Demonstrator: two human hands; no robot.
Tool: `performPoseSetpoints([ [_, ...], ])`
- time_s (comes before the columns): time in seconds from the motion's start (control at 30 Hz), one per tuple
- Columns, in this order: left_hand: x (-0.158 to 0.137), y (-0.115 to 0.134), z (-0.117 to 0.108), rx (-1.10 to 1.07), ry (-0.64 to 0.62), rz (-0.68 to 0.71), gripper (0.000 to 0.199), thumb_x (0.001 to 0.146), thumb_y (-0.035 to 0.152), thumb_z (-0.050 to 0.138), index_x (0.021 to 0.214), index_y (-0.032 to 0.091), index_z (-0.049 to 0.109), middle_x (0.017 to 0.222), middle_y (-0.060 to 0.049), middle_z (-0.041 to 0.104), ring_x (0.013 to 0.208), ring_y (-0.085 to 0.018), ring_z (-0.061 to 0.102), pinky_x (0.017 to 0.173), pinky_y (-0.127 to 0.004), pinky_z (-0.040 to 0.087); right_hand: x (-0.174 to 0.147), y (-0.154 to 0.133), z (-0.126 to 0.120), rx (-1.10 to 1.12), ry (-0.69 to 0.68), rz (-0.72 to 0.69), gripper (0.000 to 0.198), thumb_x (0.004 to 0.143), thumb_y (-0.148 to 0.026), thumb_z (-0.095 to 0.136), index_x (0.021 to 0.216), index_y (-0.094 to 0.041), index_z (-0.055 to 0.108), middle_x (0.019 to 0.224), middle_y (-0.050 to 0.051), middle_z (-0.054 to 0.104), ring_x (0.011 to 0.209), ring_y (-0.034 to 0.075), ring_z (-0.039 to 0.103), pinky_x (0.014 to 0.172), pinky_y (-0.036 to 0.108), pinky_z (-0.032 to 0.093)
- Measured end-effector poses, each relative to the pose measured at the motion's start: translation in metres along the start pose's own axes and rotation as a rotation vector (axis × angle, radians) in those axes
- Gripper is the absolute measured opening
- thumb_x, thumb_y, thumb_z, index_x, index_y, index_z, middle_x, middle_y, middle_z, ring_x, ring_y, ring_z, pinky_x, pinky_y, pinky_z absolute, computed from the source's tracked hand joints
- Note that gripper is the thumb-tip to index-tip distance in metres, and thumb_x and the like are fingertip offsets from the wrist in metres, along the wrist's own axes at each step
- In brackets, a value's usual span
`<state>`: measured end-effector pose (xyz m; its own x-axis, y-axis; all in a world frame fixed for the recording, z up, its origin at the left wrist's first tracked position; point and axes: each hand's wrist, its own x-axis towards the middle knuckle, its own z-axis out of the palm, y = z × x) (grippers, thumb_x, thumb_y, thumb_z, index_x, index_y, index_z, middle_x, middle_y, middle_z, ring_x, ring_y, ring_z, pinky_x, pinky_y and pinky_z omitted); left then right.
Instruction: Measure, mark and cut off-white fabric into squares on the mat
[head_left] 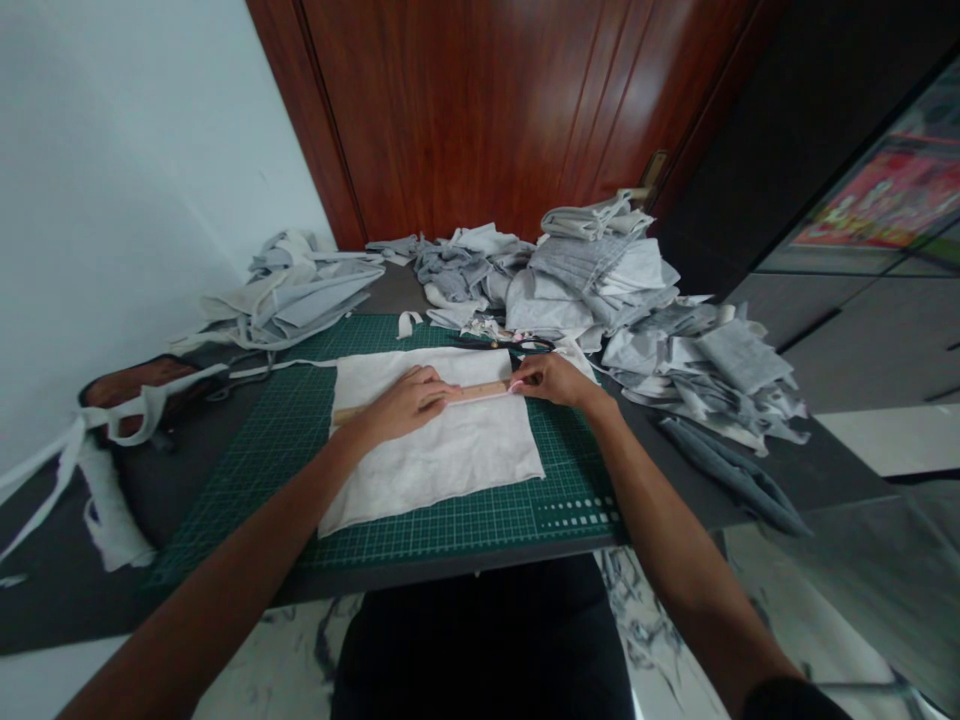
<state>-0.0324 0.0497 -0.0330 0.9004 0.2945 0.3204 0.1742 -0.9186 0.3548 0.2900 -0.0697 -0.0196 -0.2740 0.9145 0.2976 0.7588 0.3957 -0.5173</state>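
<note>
A white cloth piece [450, 450] lies flat on a green cutting mat [570, 460]. Across its upper part runs a wooden ruler [482, 391]. My left hand [411, 402] rests on the ruler with fingers stretched out, pressing it against the cloth and covering its middle. At the ruler's right end, near the cloth's right edge, my right hand [551, 380] is closed in a pinch. A small pinkish-white thing shows at its fingertips, too small to name. Just beyond the cloth's far edge lie black-handled scissors [534, 345], partly behind my right hand.
Grey and white fabric scraps are heaped in piles at the back left [300, 300], back right [600, 270] and right [712, 360]. A brown-and-black object [150, 385] with white strips lies at left. A folded dark cloth [731, 475] sits near the right edge. A wooden door [487, 110] stands behind.
</note>
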Motion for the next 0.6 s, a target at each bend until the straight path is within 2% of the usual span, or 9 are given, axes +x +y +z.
performPoseSetpoints([
  [0.27, 0.0, 0.001, 0.0, -0.002, 0.012, 0.002, 0.035, 0.105, 0.029, 0.051, 0.13, 0.024, 0.075, 0.106, -0.009, 0.062, 0.103, -0.025, 0.059, 0.097, -0.041, 0.05, -0.013, 0.011, -0.019, -0.019, -0.016, 0.044, 0.015, 0.092, -0.025, 0.072, 0.094, -0.02, 0.086, 0.09, 0.006, 0.079, 0.072, 0.016, 0.065, 0.069, 0.027, 0.043],
  [0.4, 0.0, 0.004, -0.001, 0.005, 0.011, -0.007, 0.035, 0.104, 0.028, 0.052, 0.131, 0.025, 0.075, 0.106, -0.008, 0.062, 0.104, -0.024, 0.059, 0.098, -0.04, 0.049, -0.018, 0.009, -0.023, -0.018, 0.006, 0.056, 0.016, 0.091, -0.023, 0.07, 0.091, -0.019, 0.086, 0.087, 0.006, 0.078, 0.068, 0.015, 0.062, 0.068, 0.027, 0.043],
  [0.5, 0.0, 0.004, -0.001, 0.004, 0.017, -0.009, 0.035, 0.105, 0.029, 0.052, 0.13, 0.026, 0.075, 0.105, -0.008, 0.061, 0.103, -0.024, 0.059, 0.098, -0.039, 0.049, -0.016, 0.001, -0.02, 0.017, 0.063, 0.062, 0.017, 0.092, -0.028, 0.071, 0.092, -0.017, 0.084, 0.085, 0.005, 0.076, 0.066, 0.014, 0.057, 0.065, 0.026, 0.041],
  [0.6, 0.0, 0.004, 0.0, 0.015, 0.013, -0.007, 0.033, 0.105, 0.03, 0.052, 0.128, 0.025, 0.076, 0.104, -0.008, 0.062, 0.104, -0.024, 0.059, 0.097, -0.039, 0.049, -0.006, -0.013, -0.005, 0.052, 0.143, 0.049, 0.02, 0.094, -0.034, 0.073, 0.094, -0.016, 0.081, 0.081, 0.004, 0.071, 0.064, 0.013, 0.053, 0.061, 0.025, 0.038],
])
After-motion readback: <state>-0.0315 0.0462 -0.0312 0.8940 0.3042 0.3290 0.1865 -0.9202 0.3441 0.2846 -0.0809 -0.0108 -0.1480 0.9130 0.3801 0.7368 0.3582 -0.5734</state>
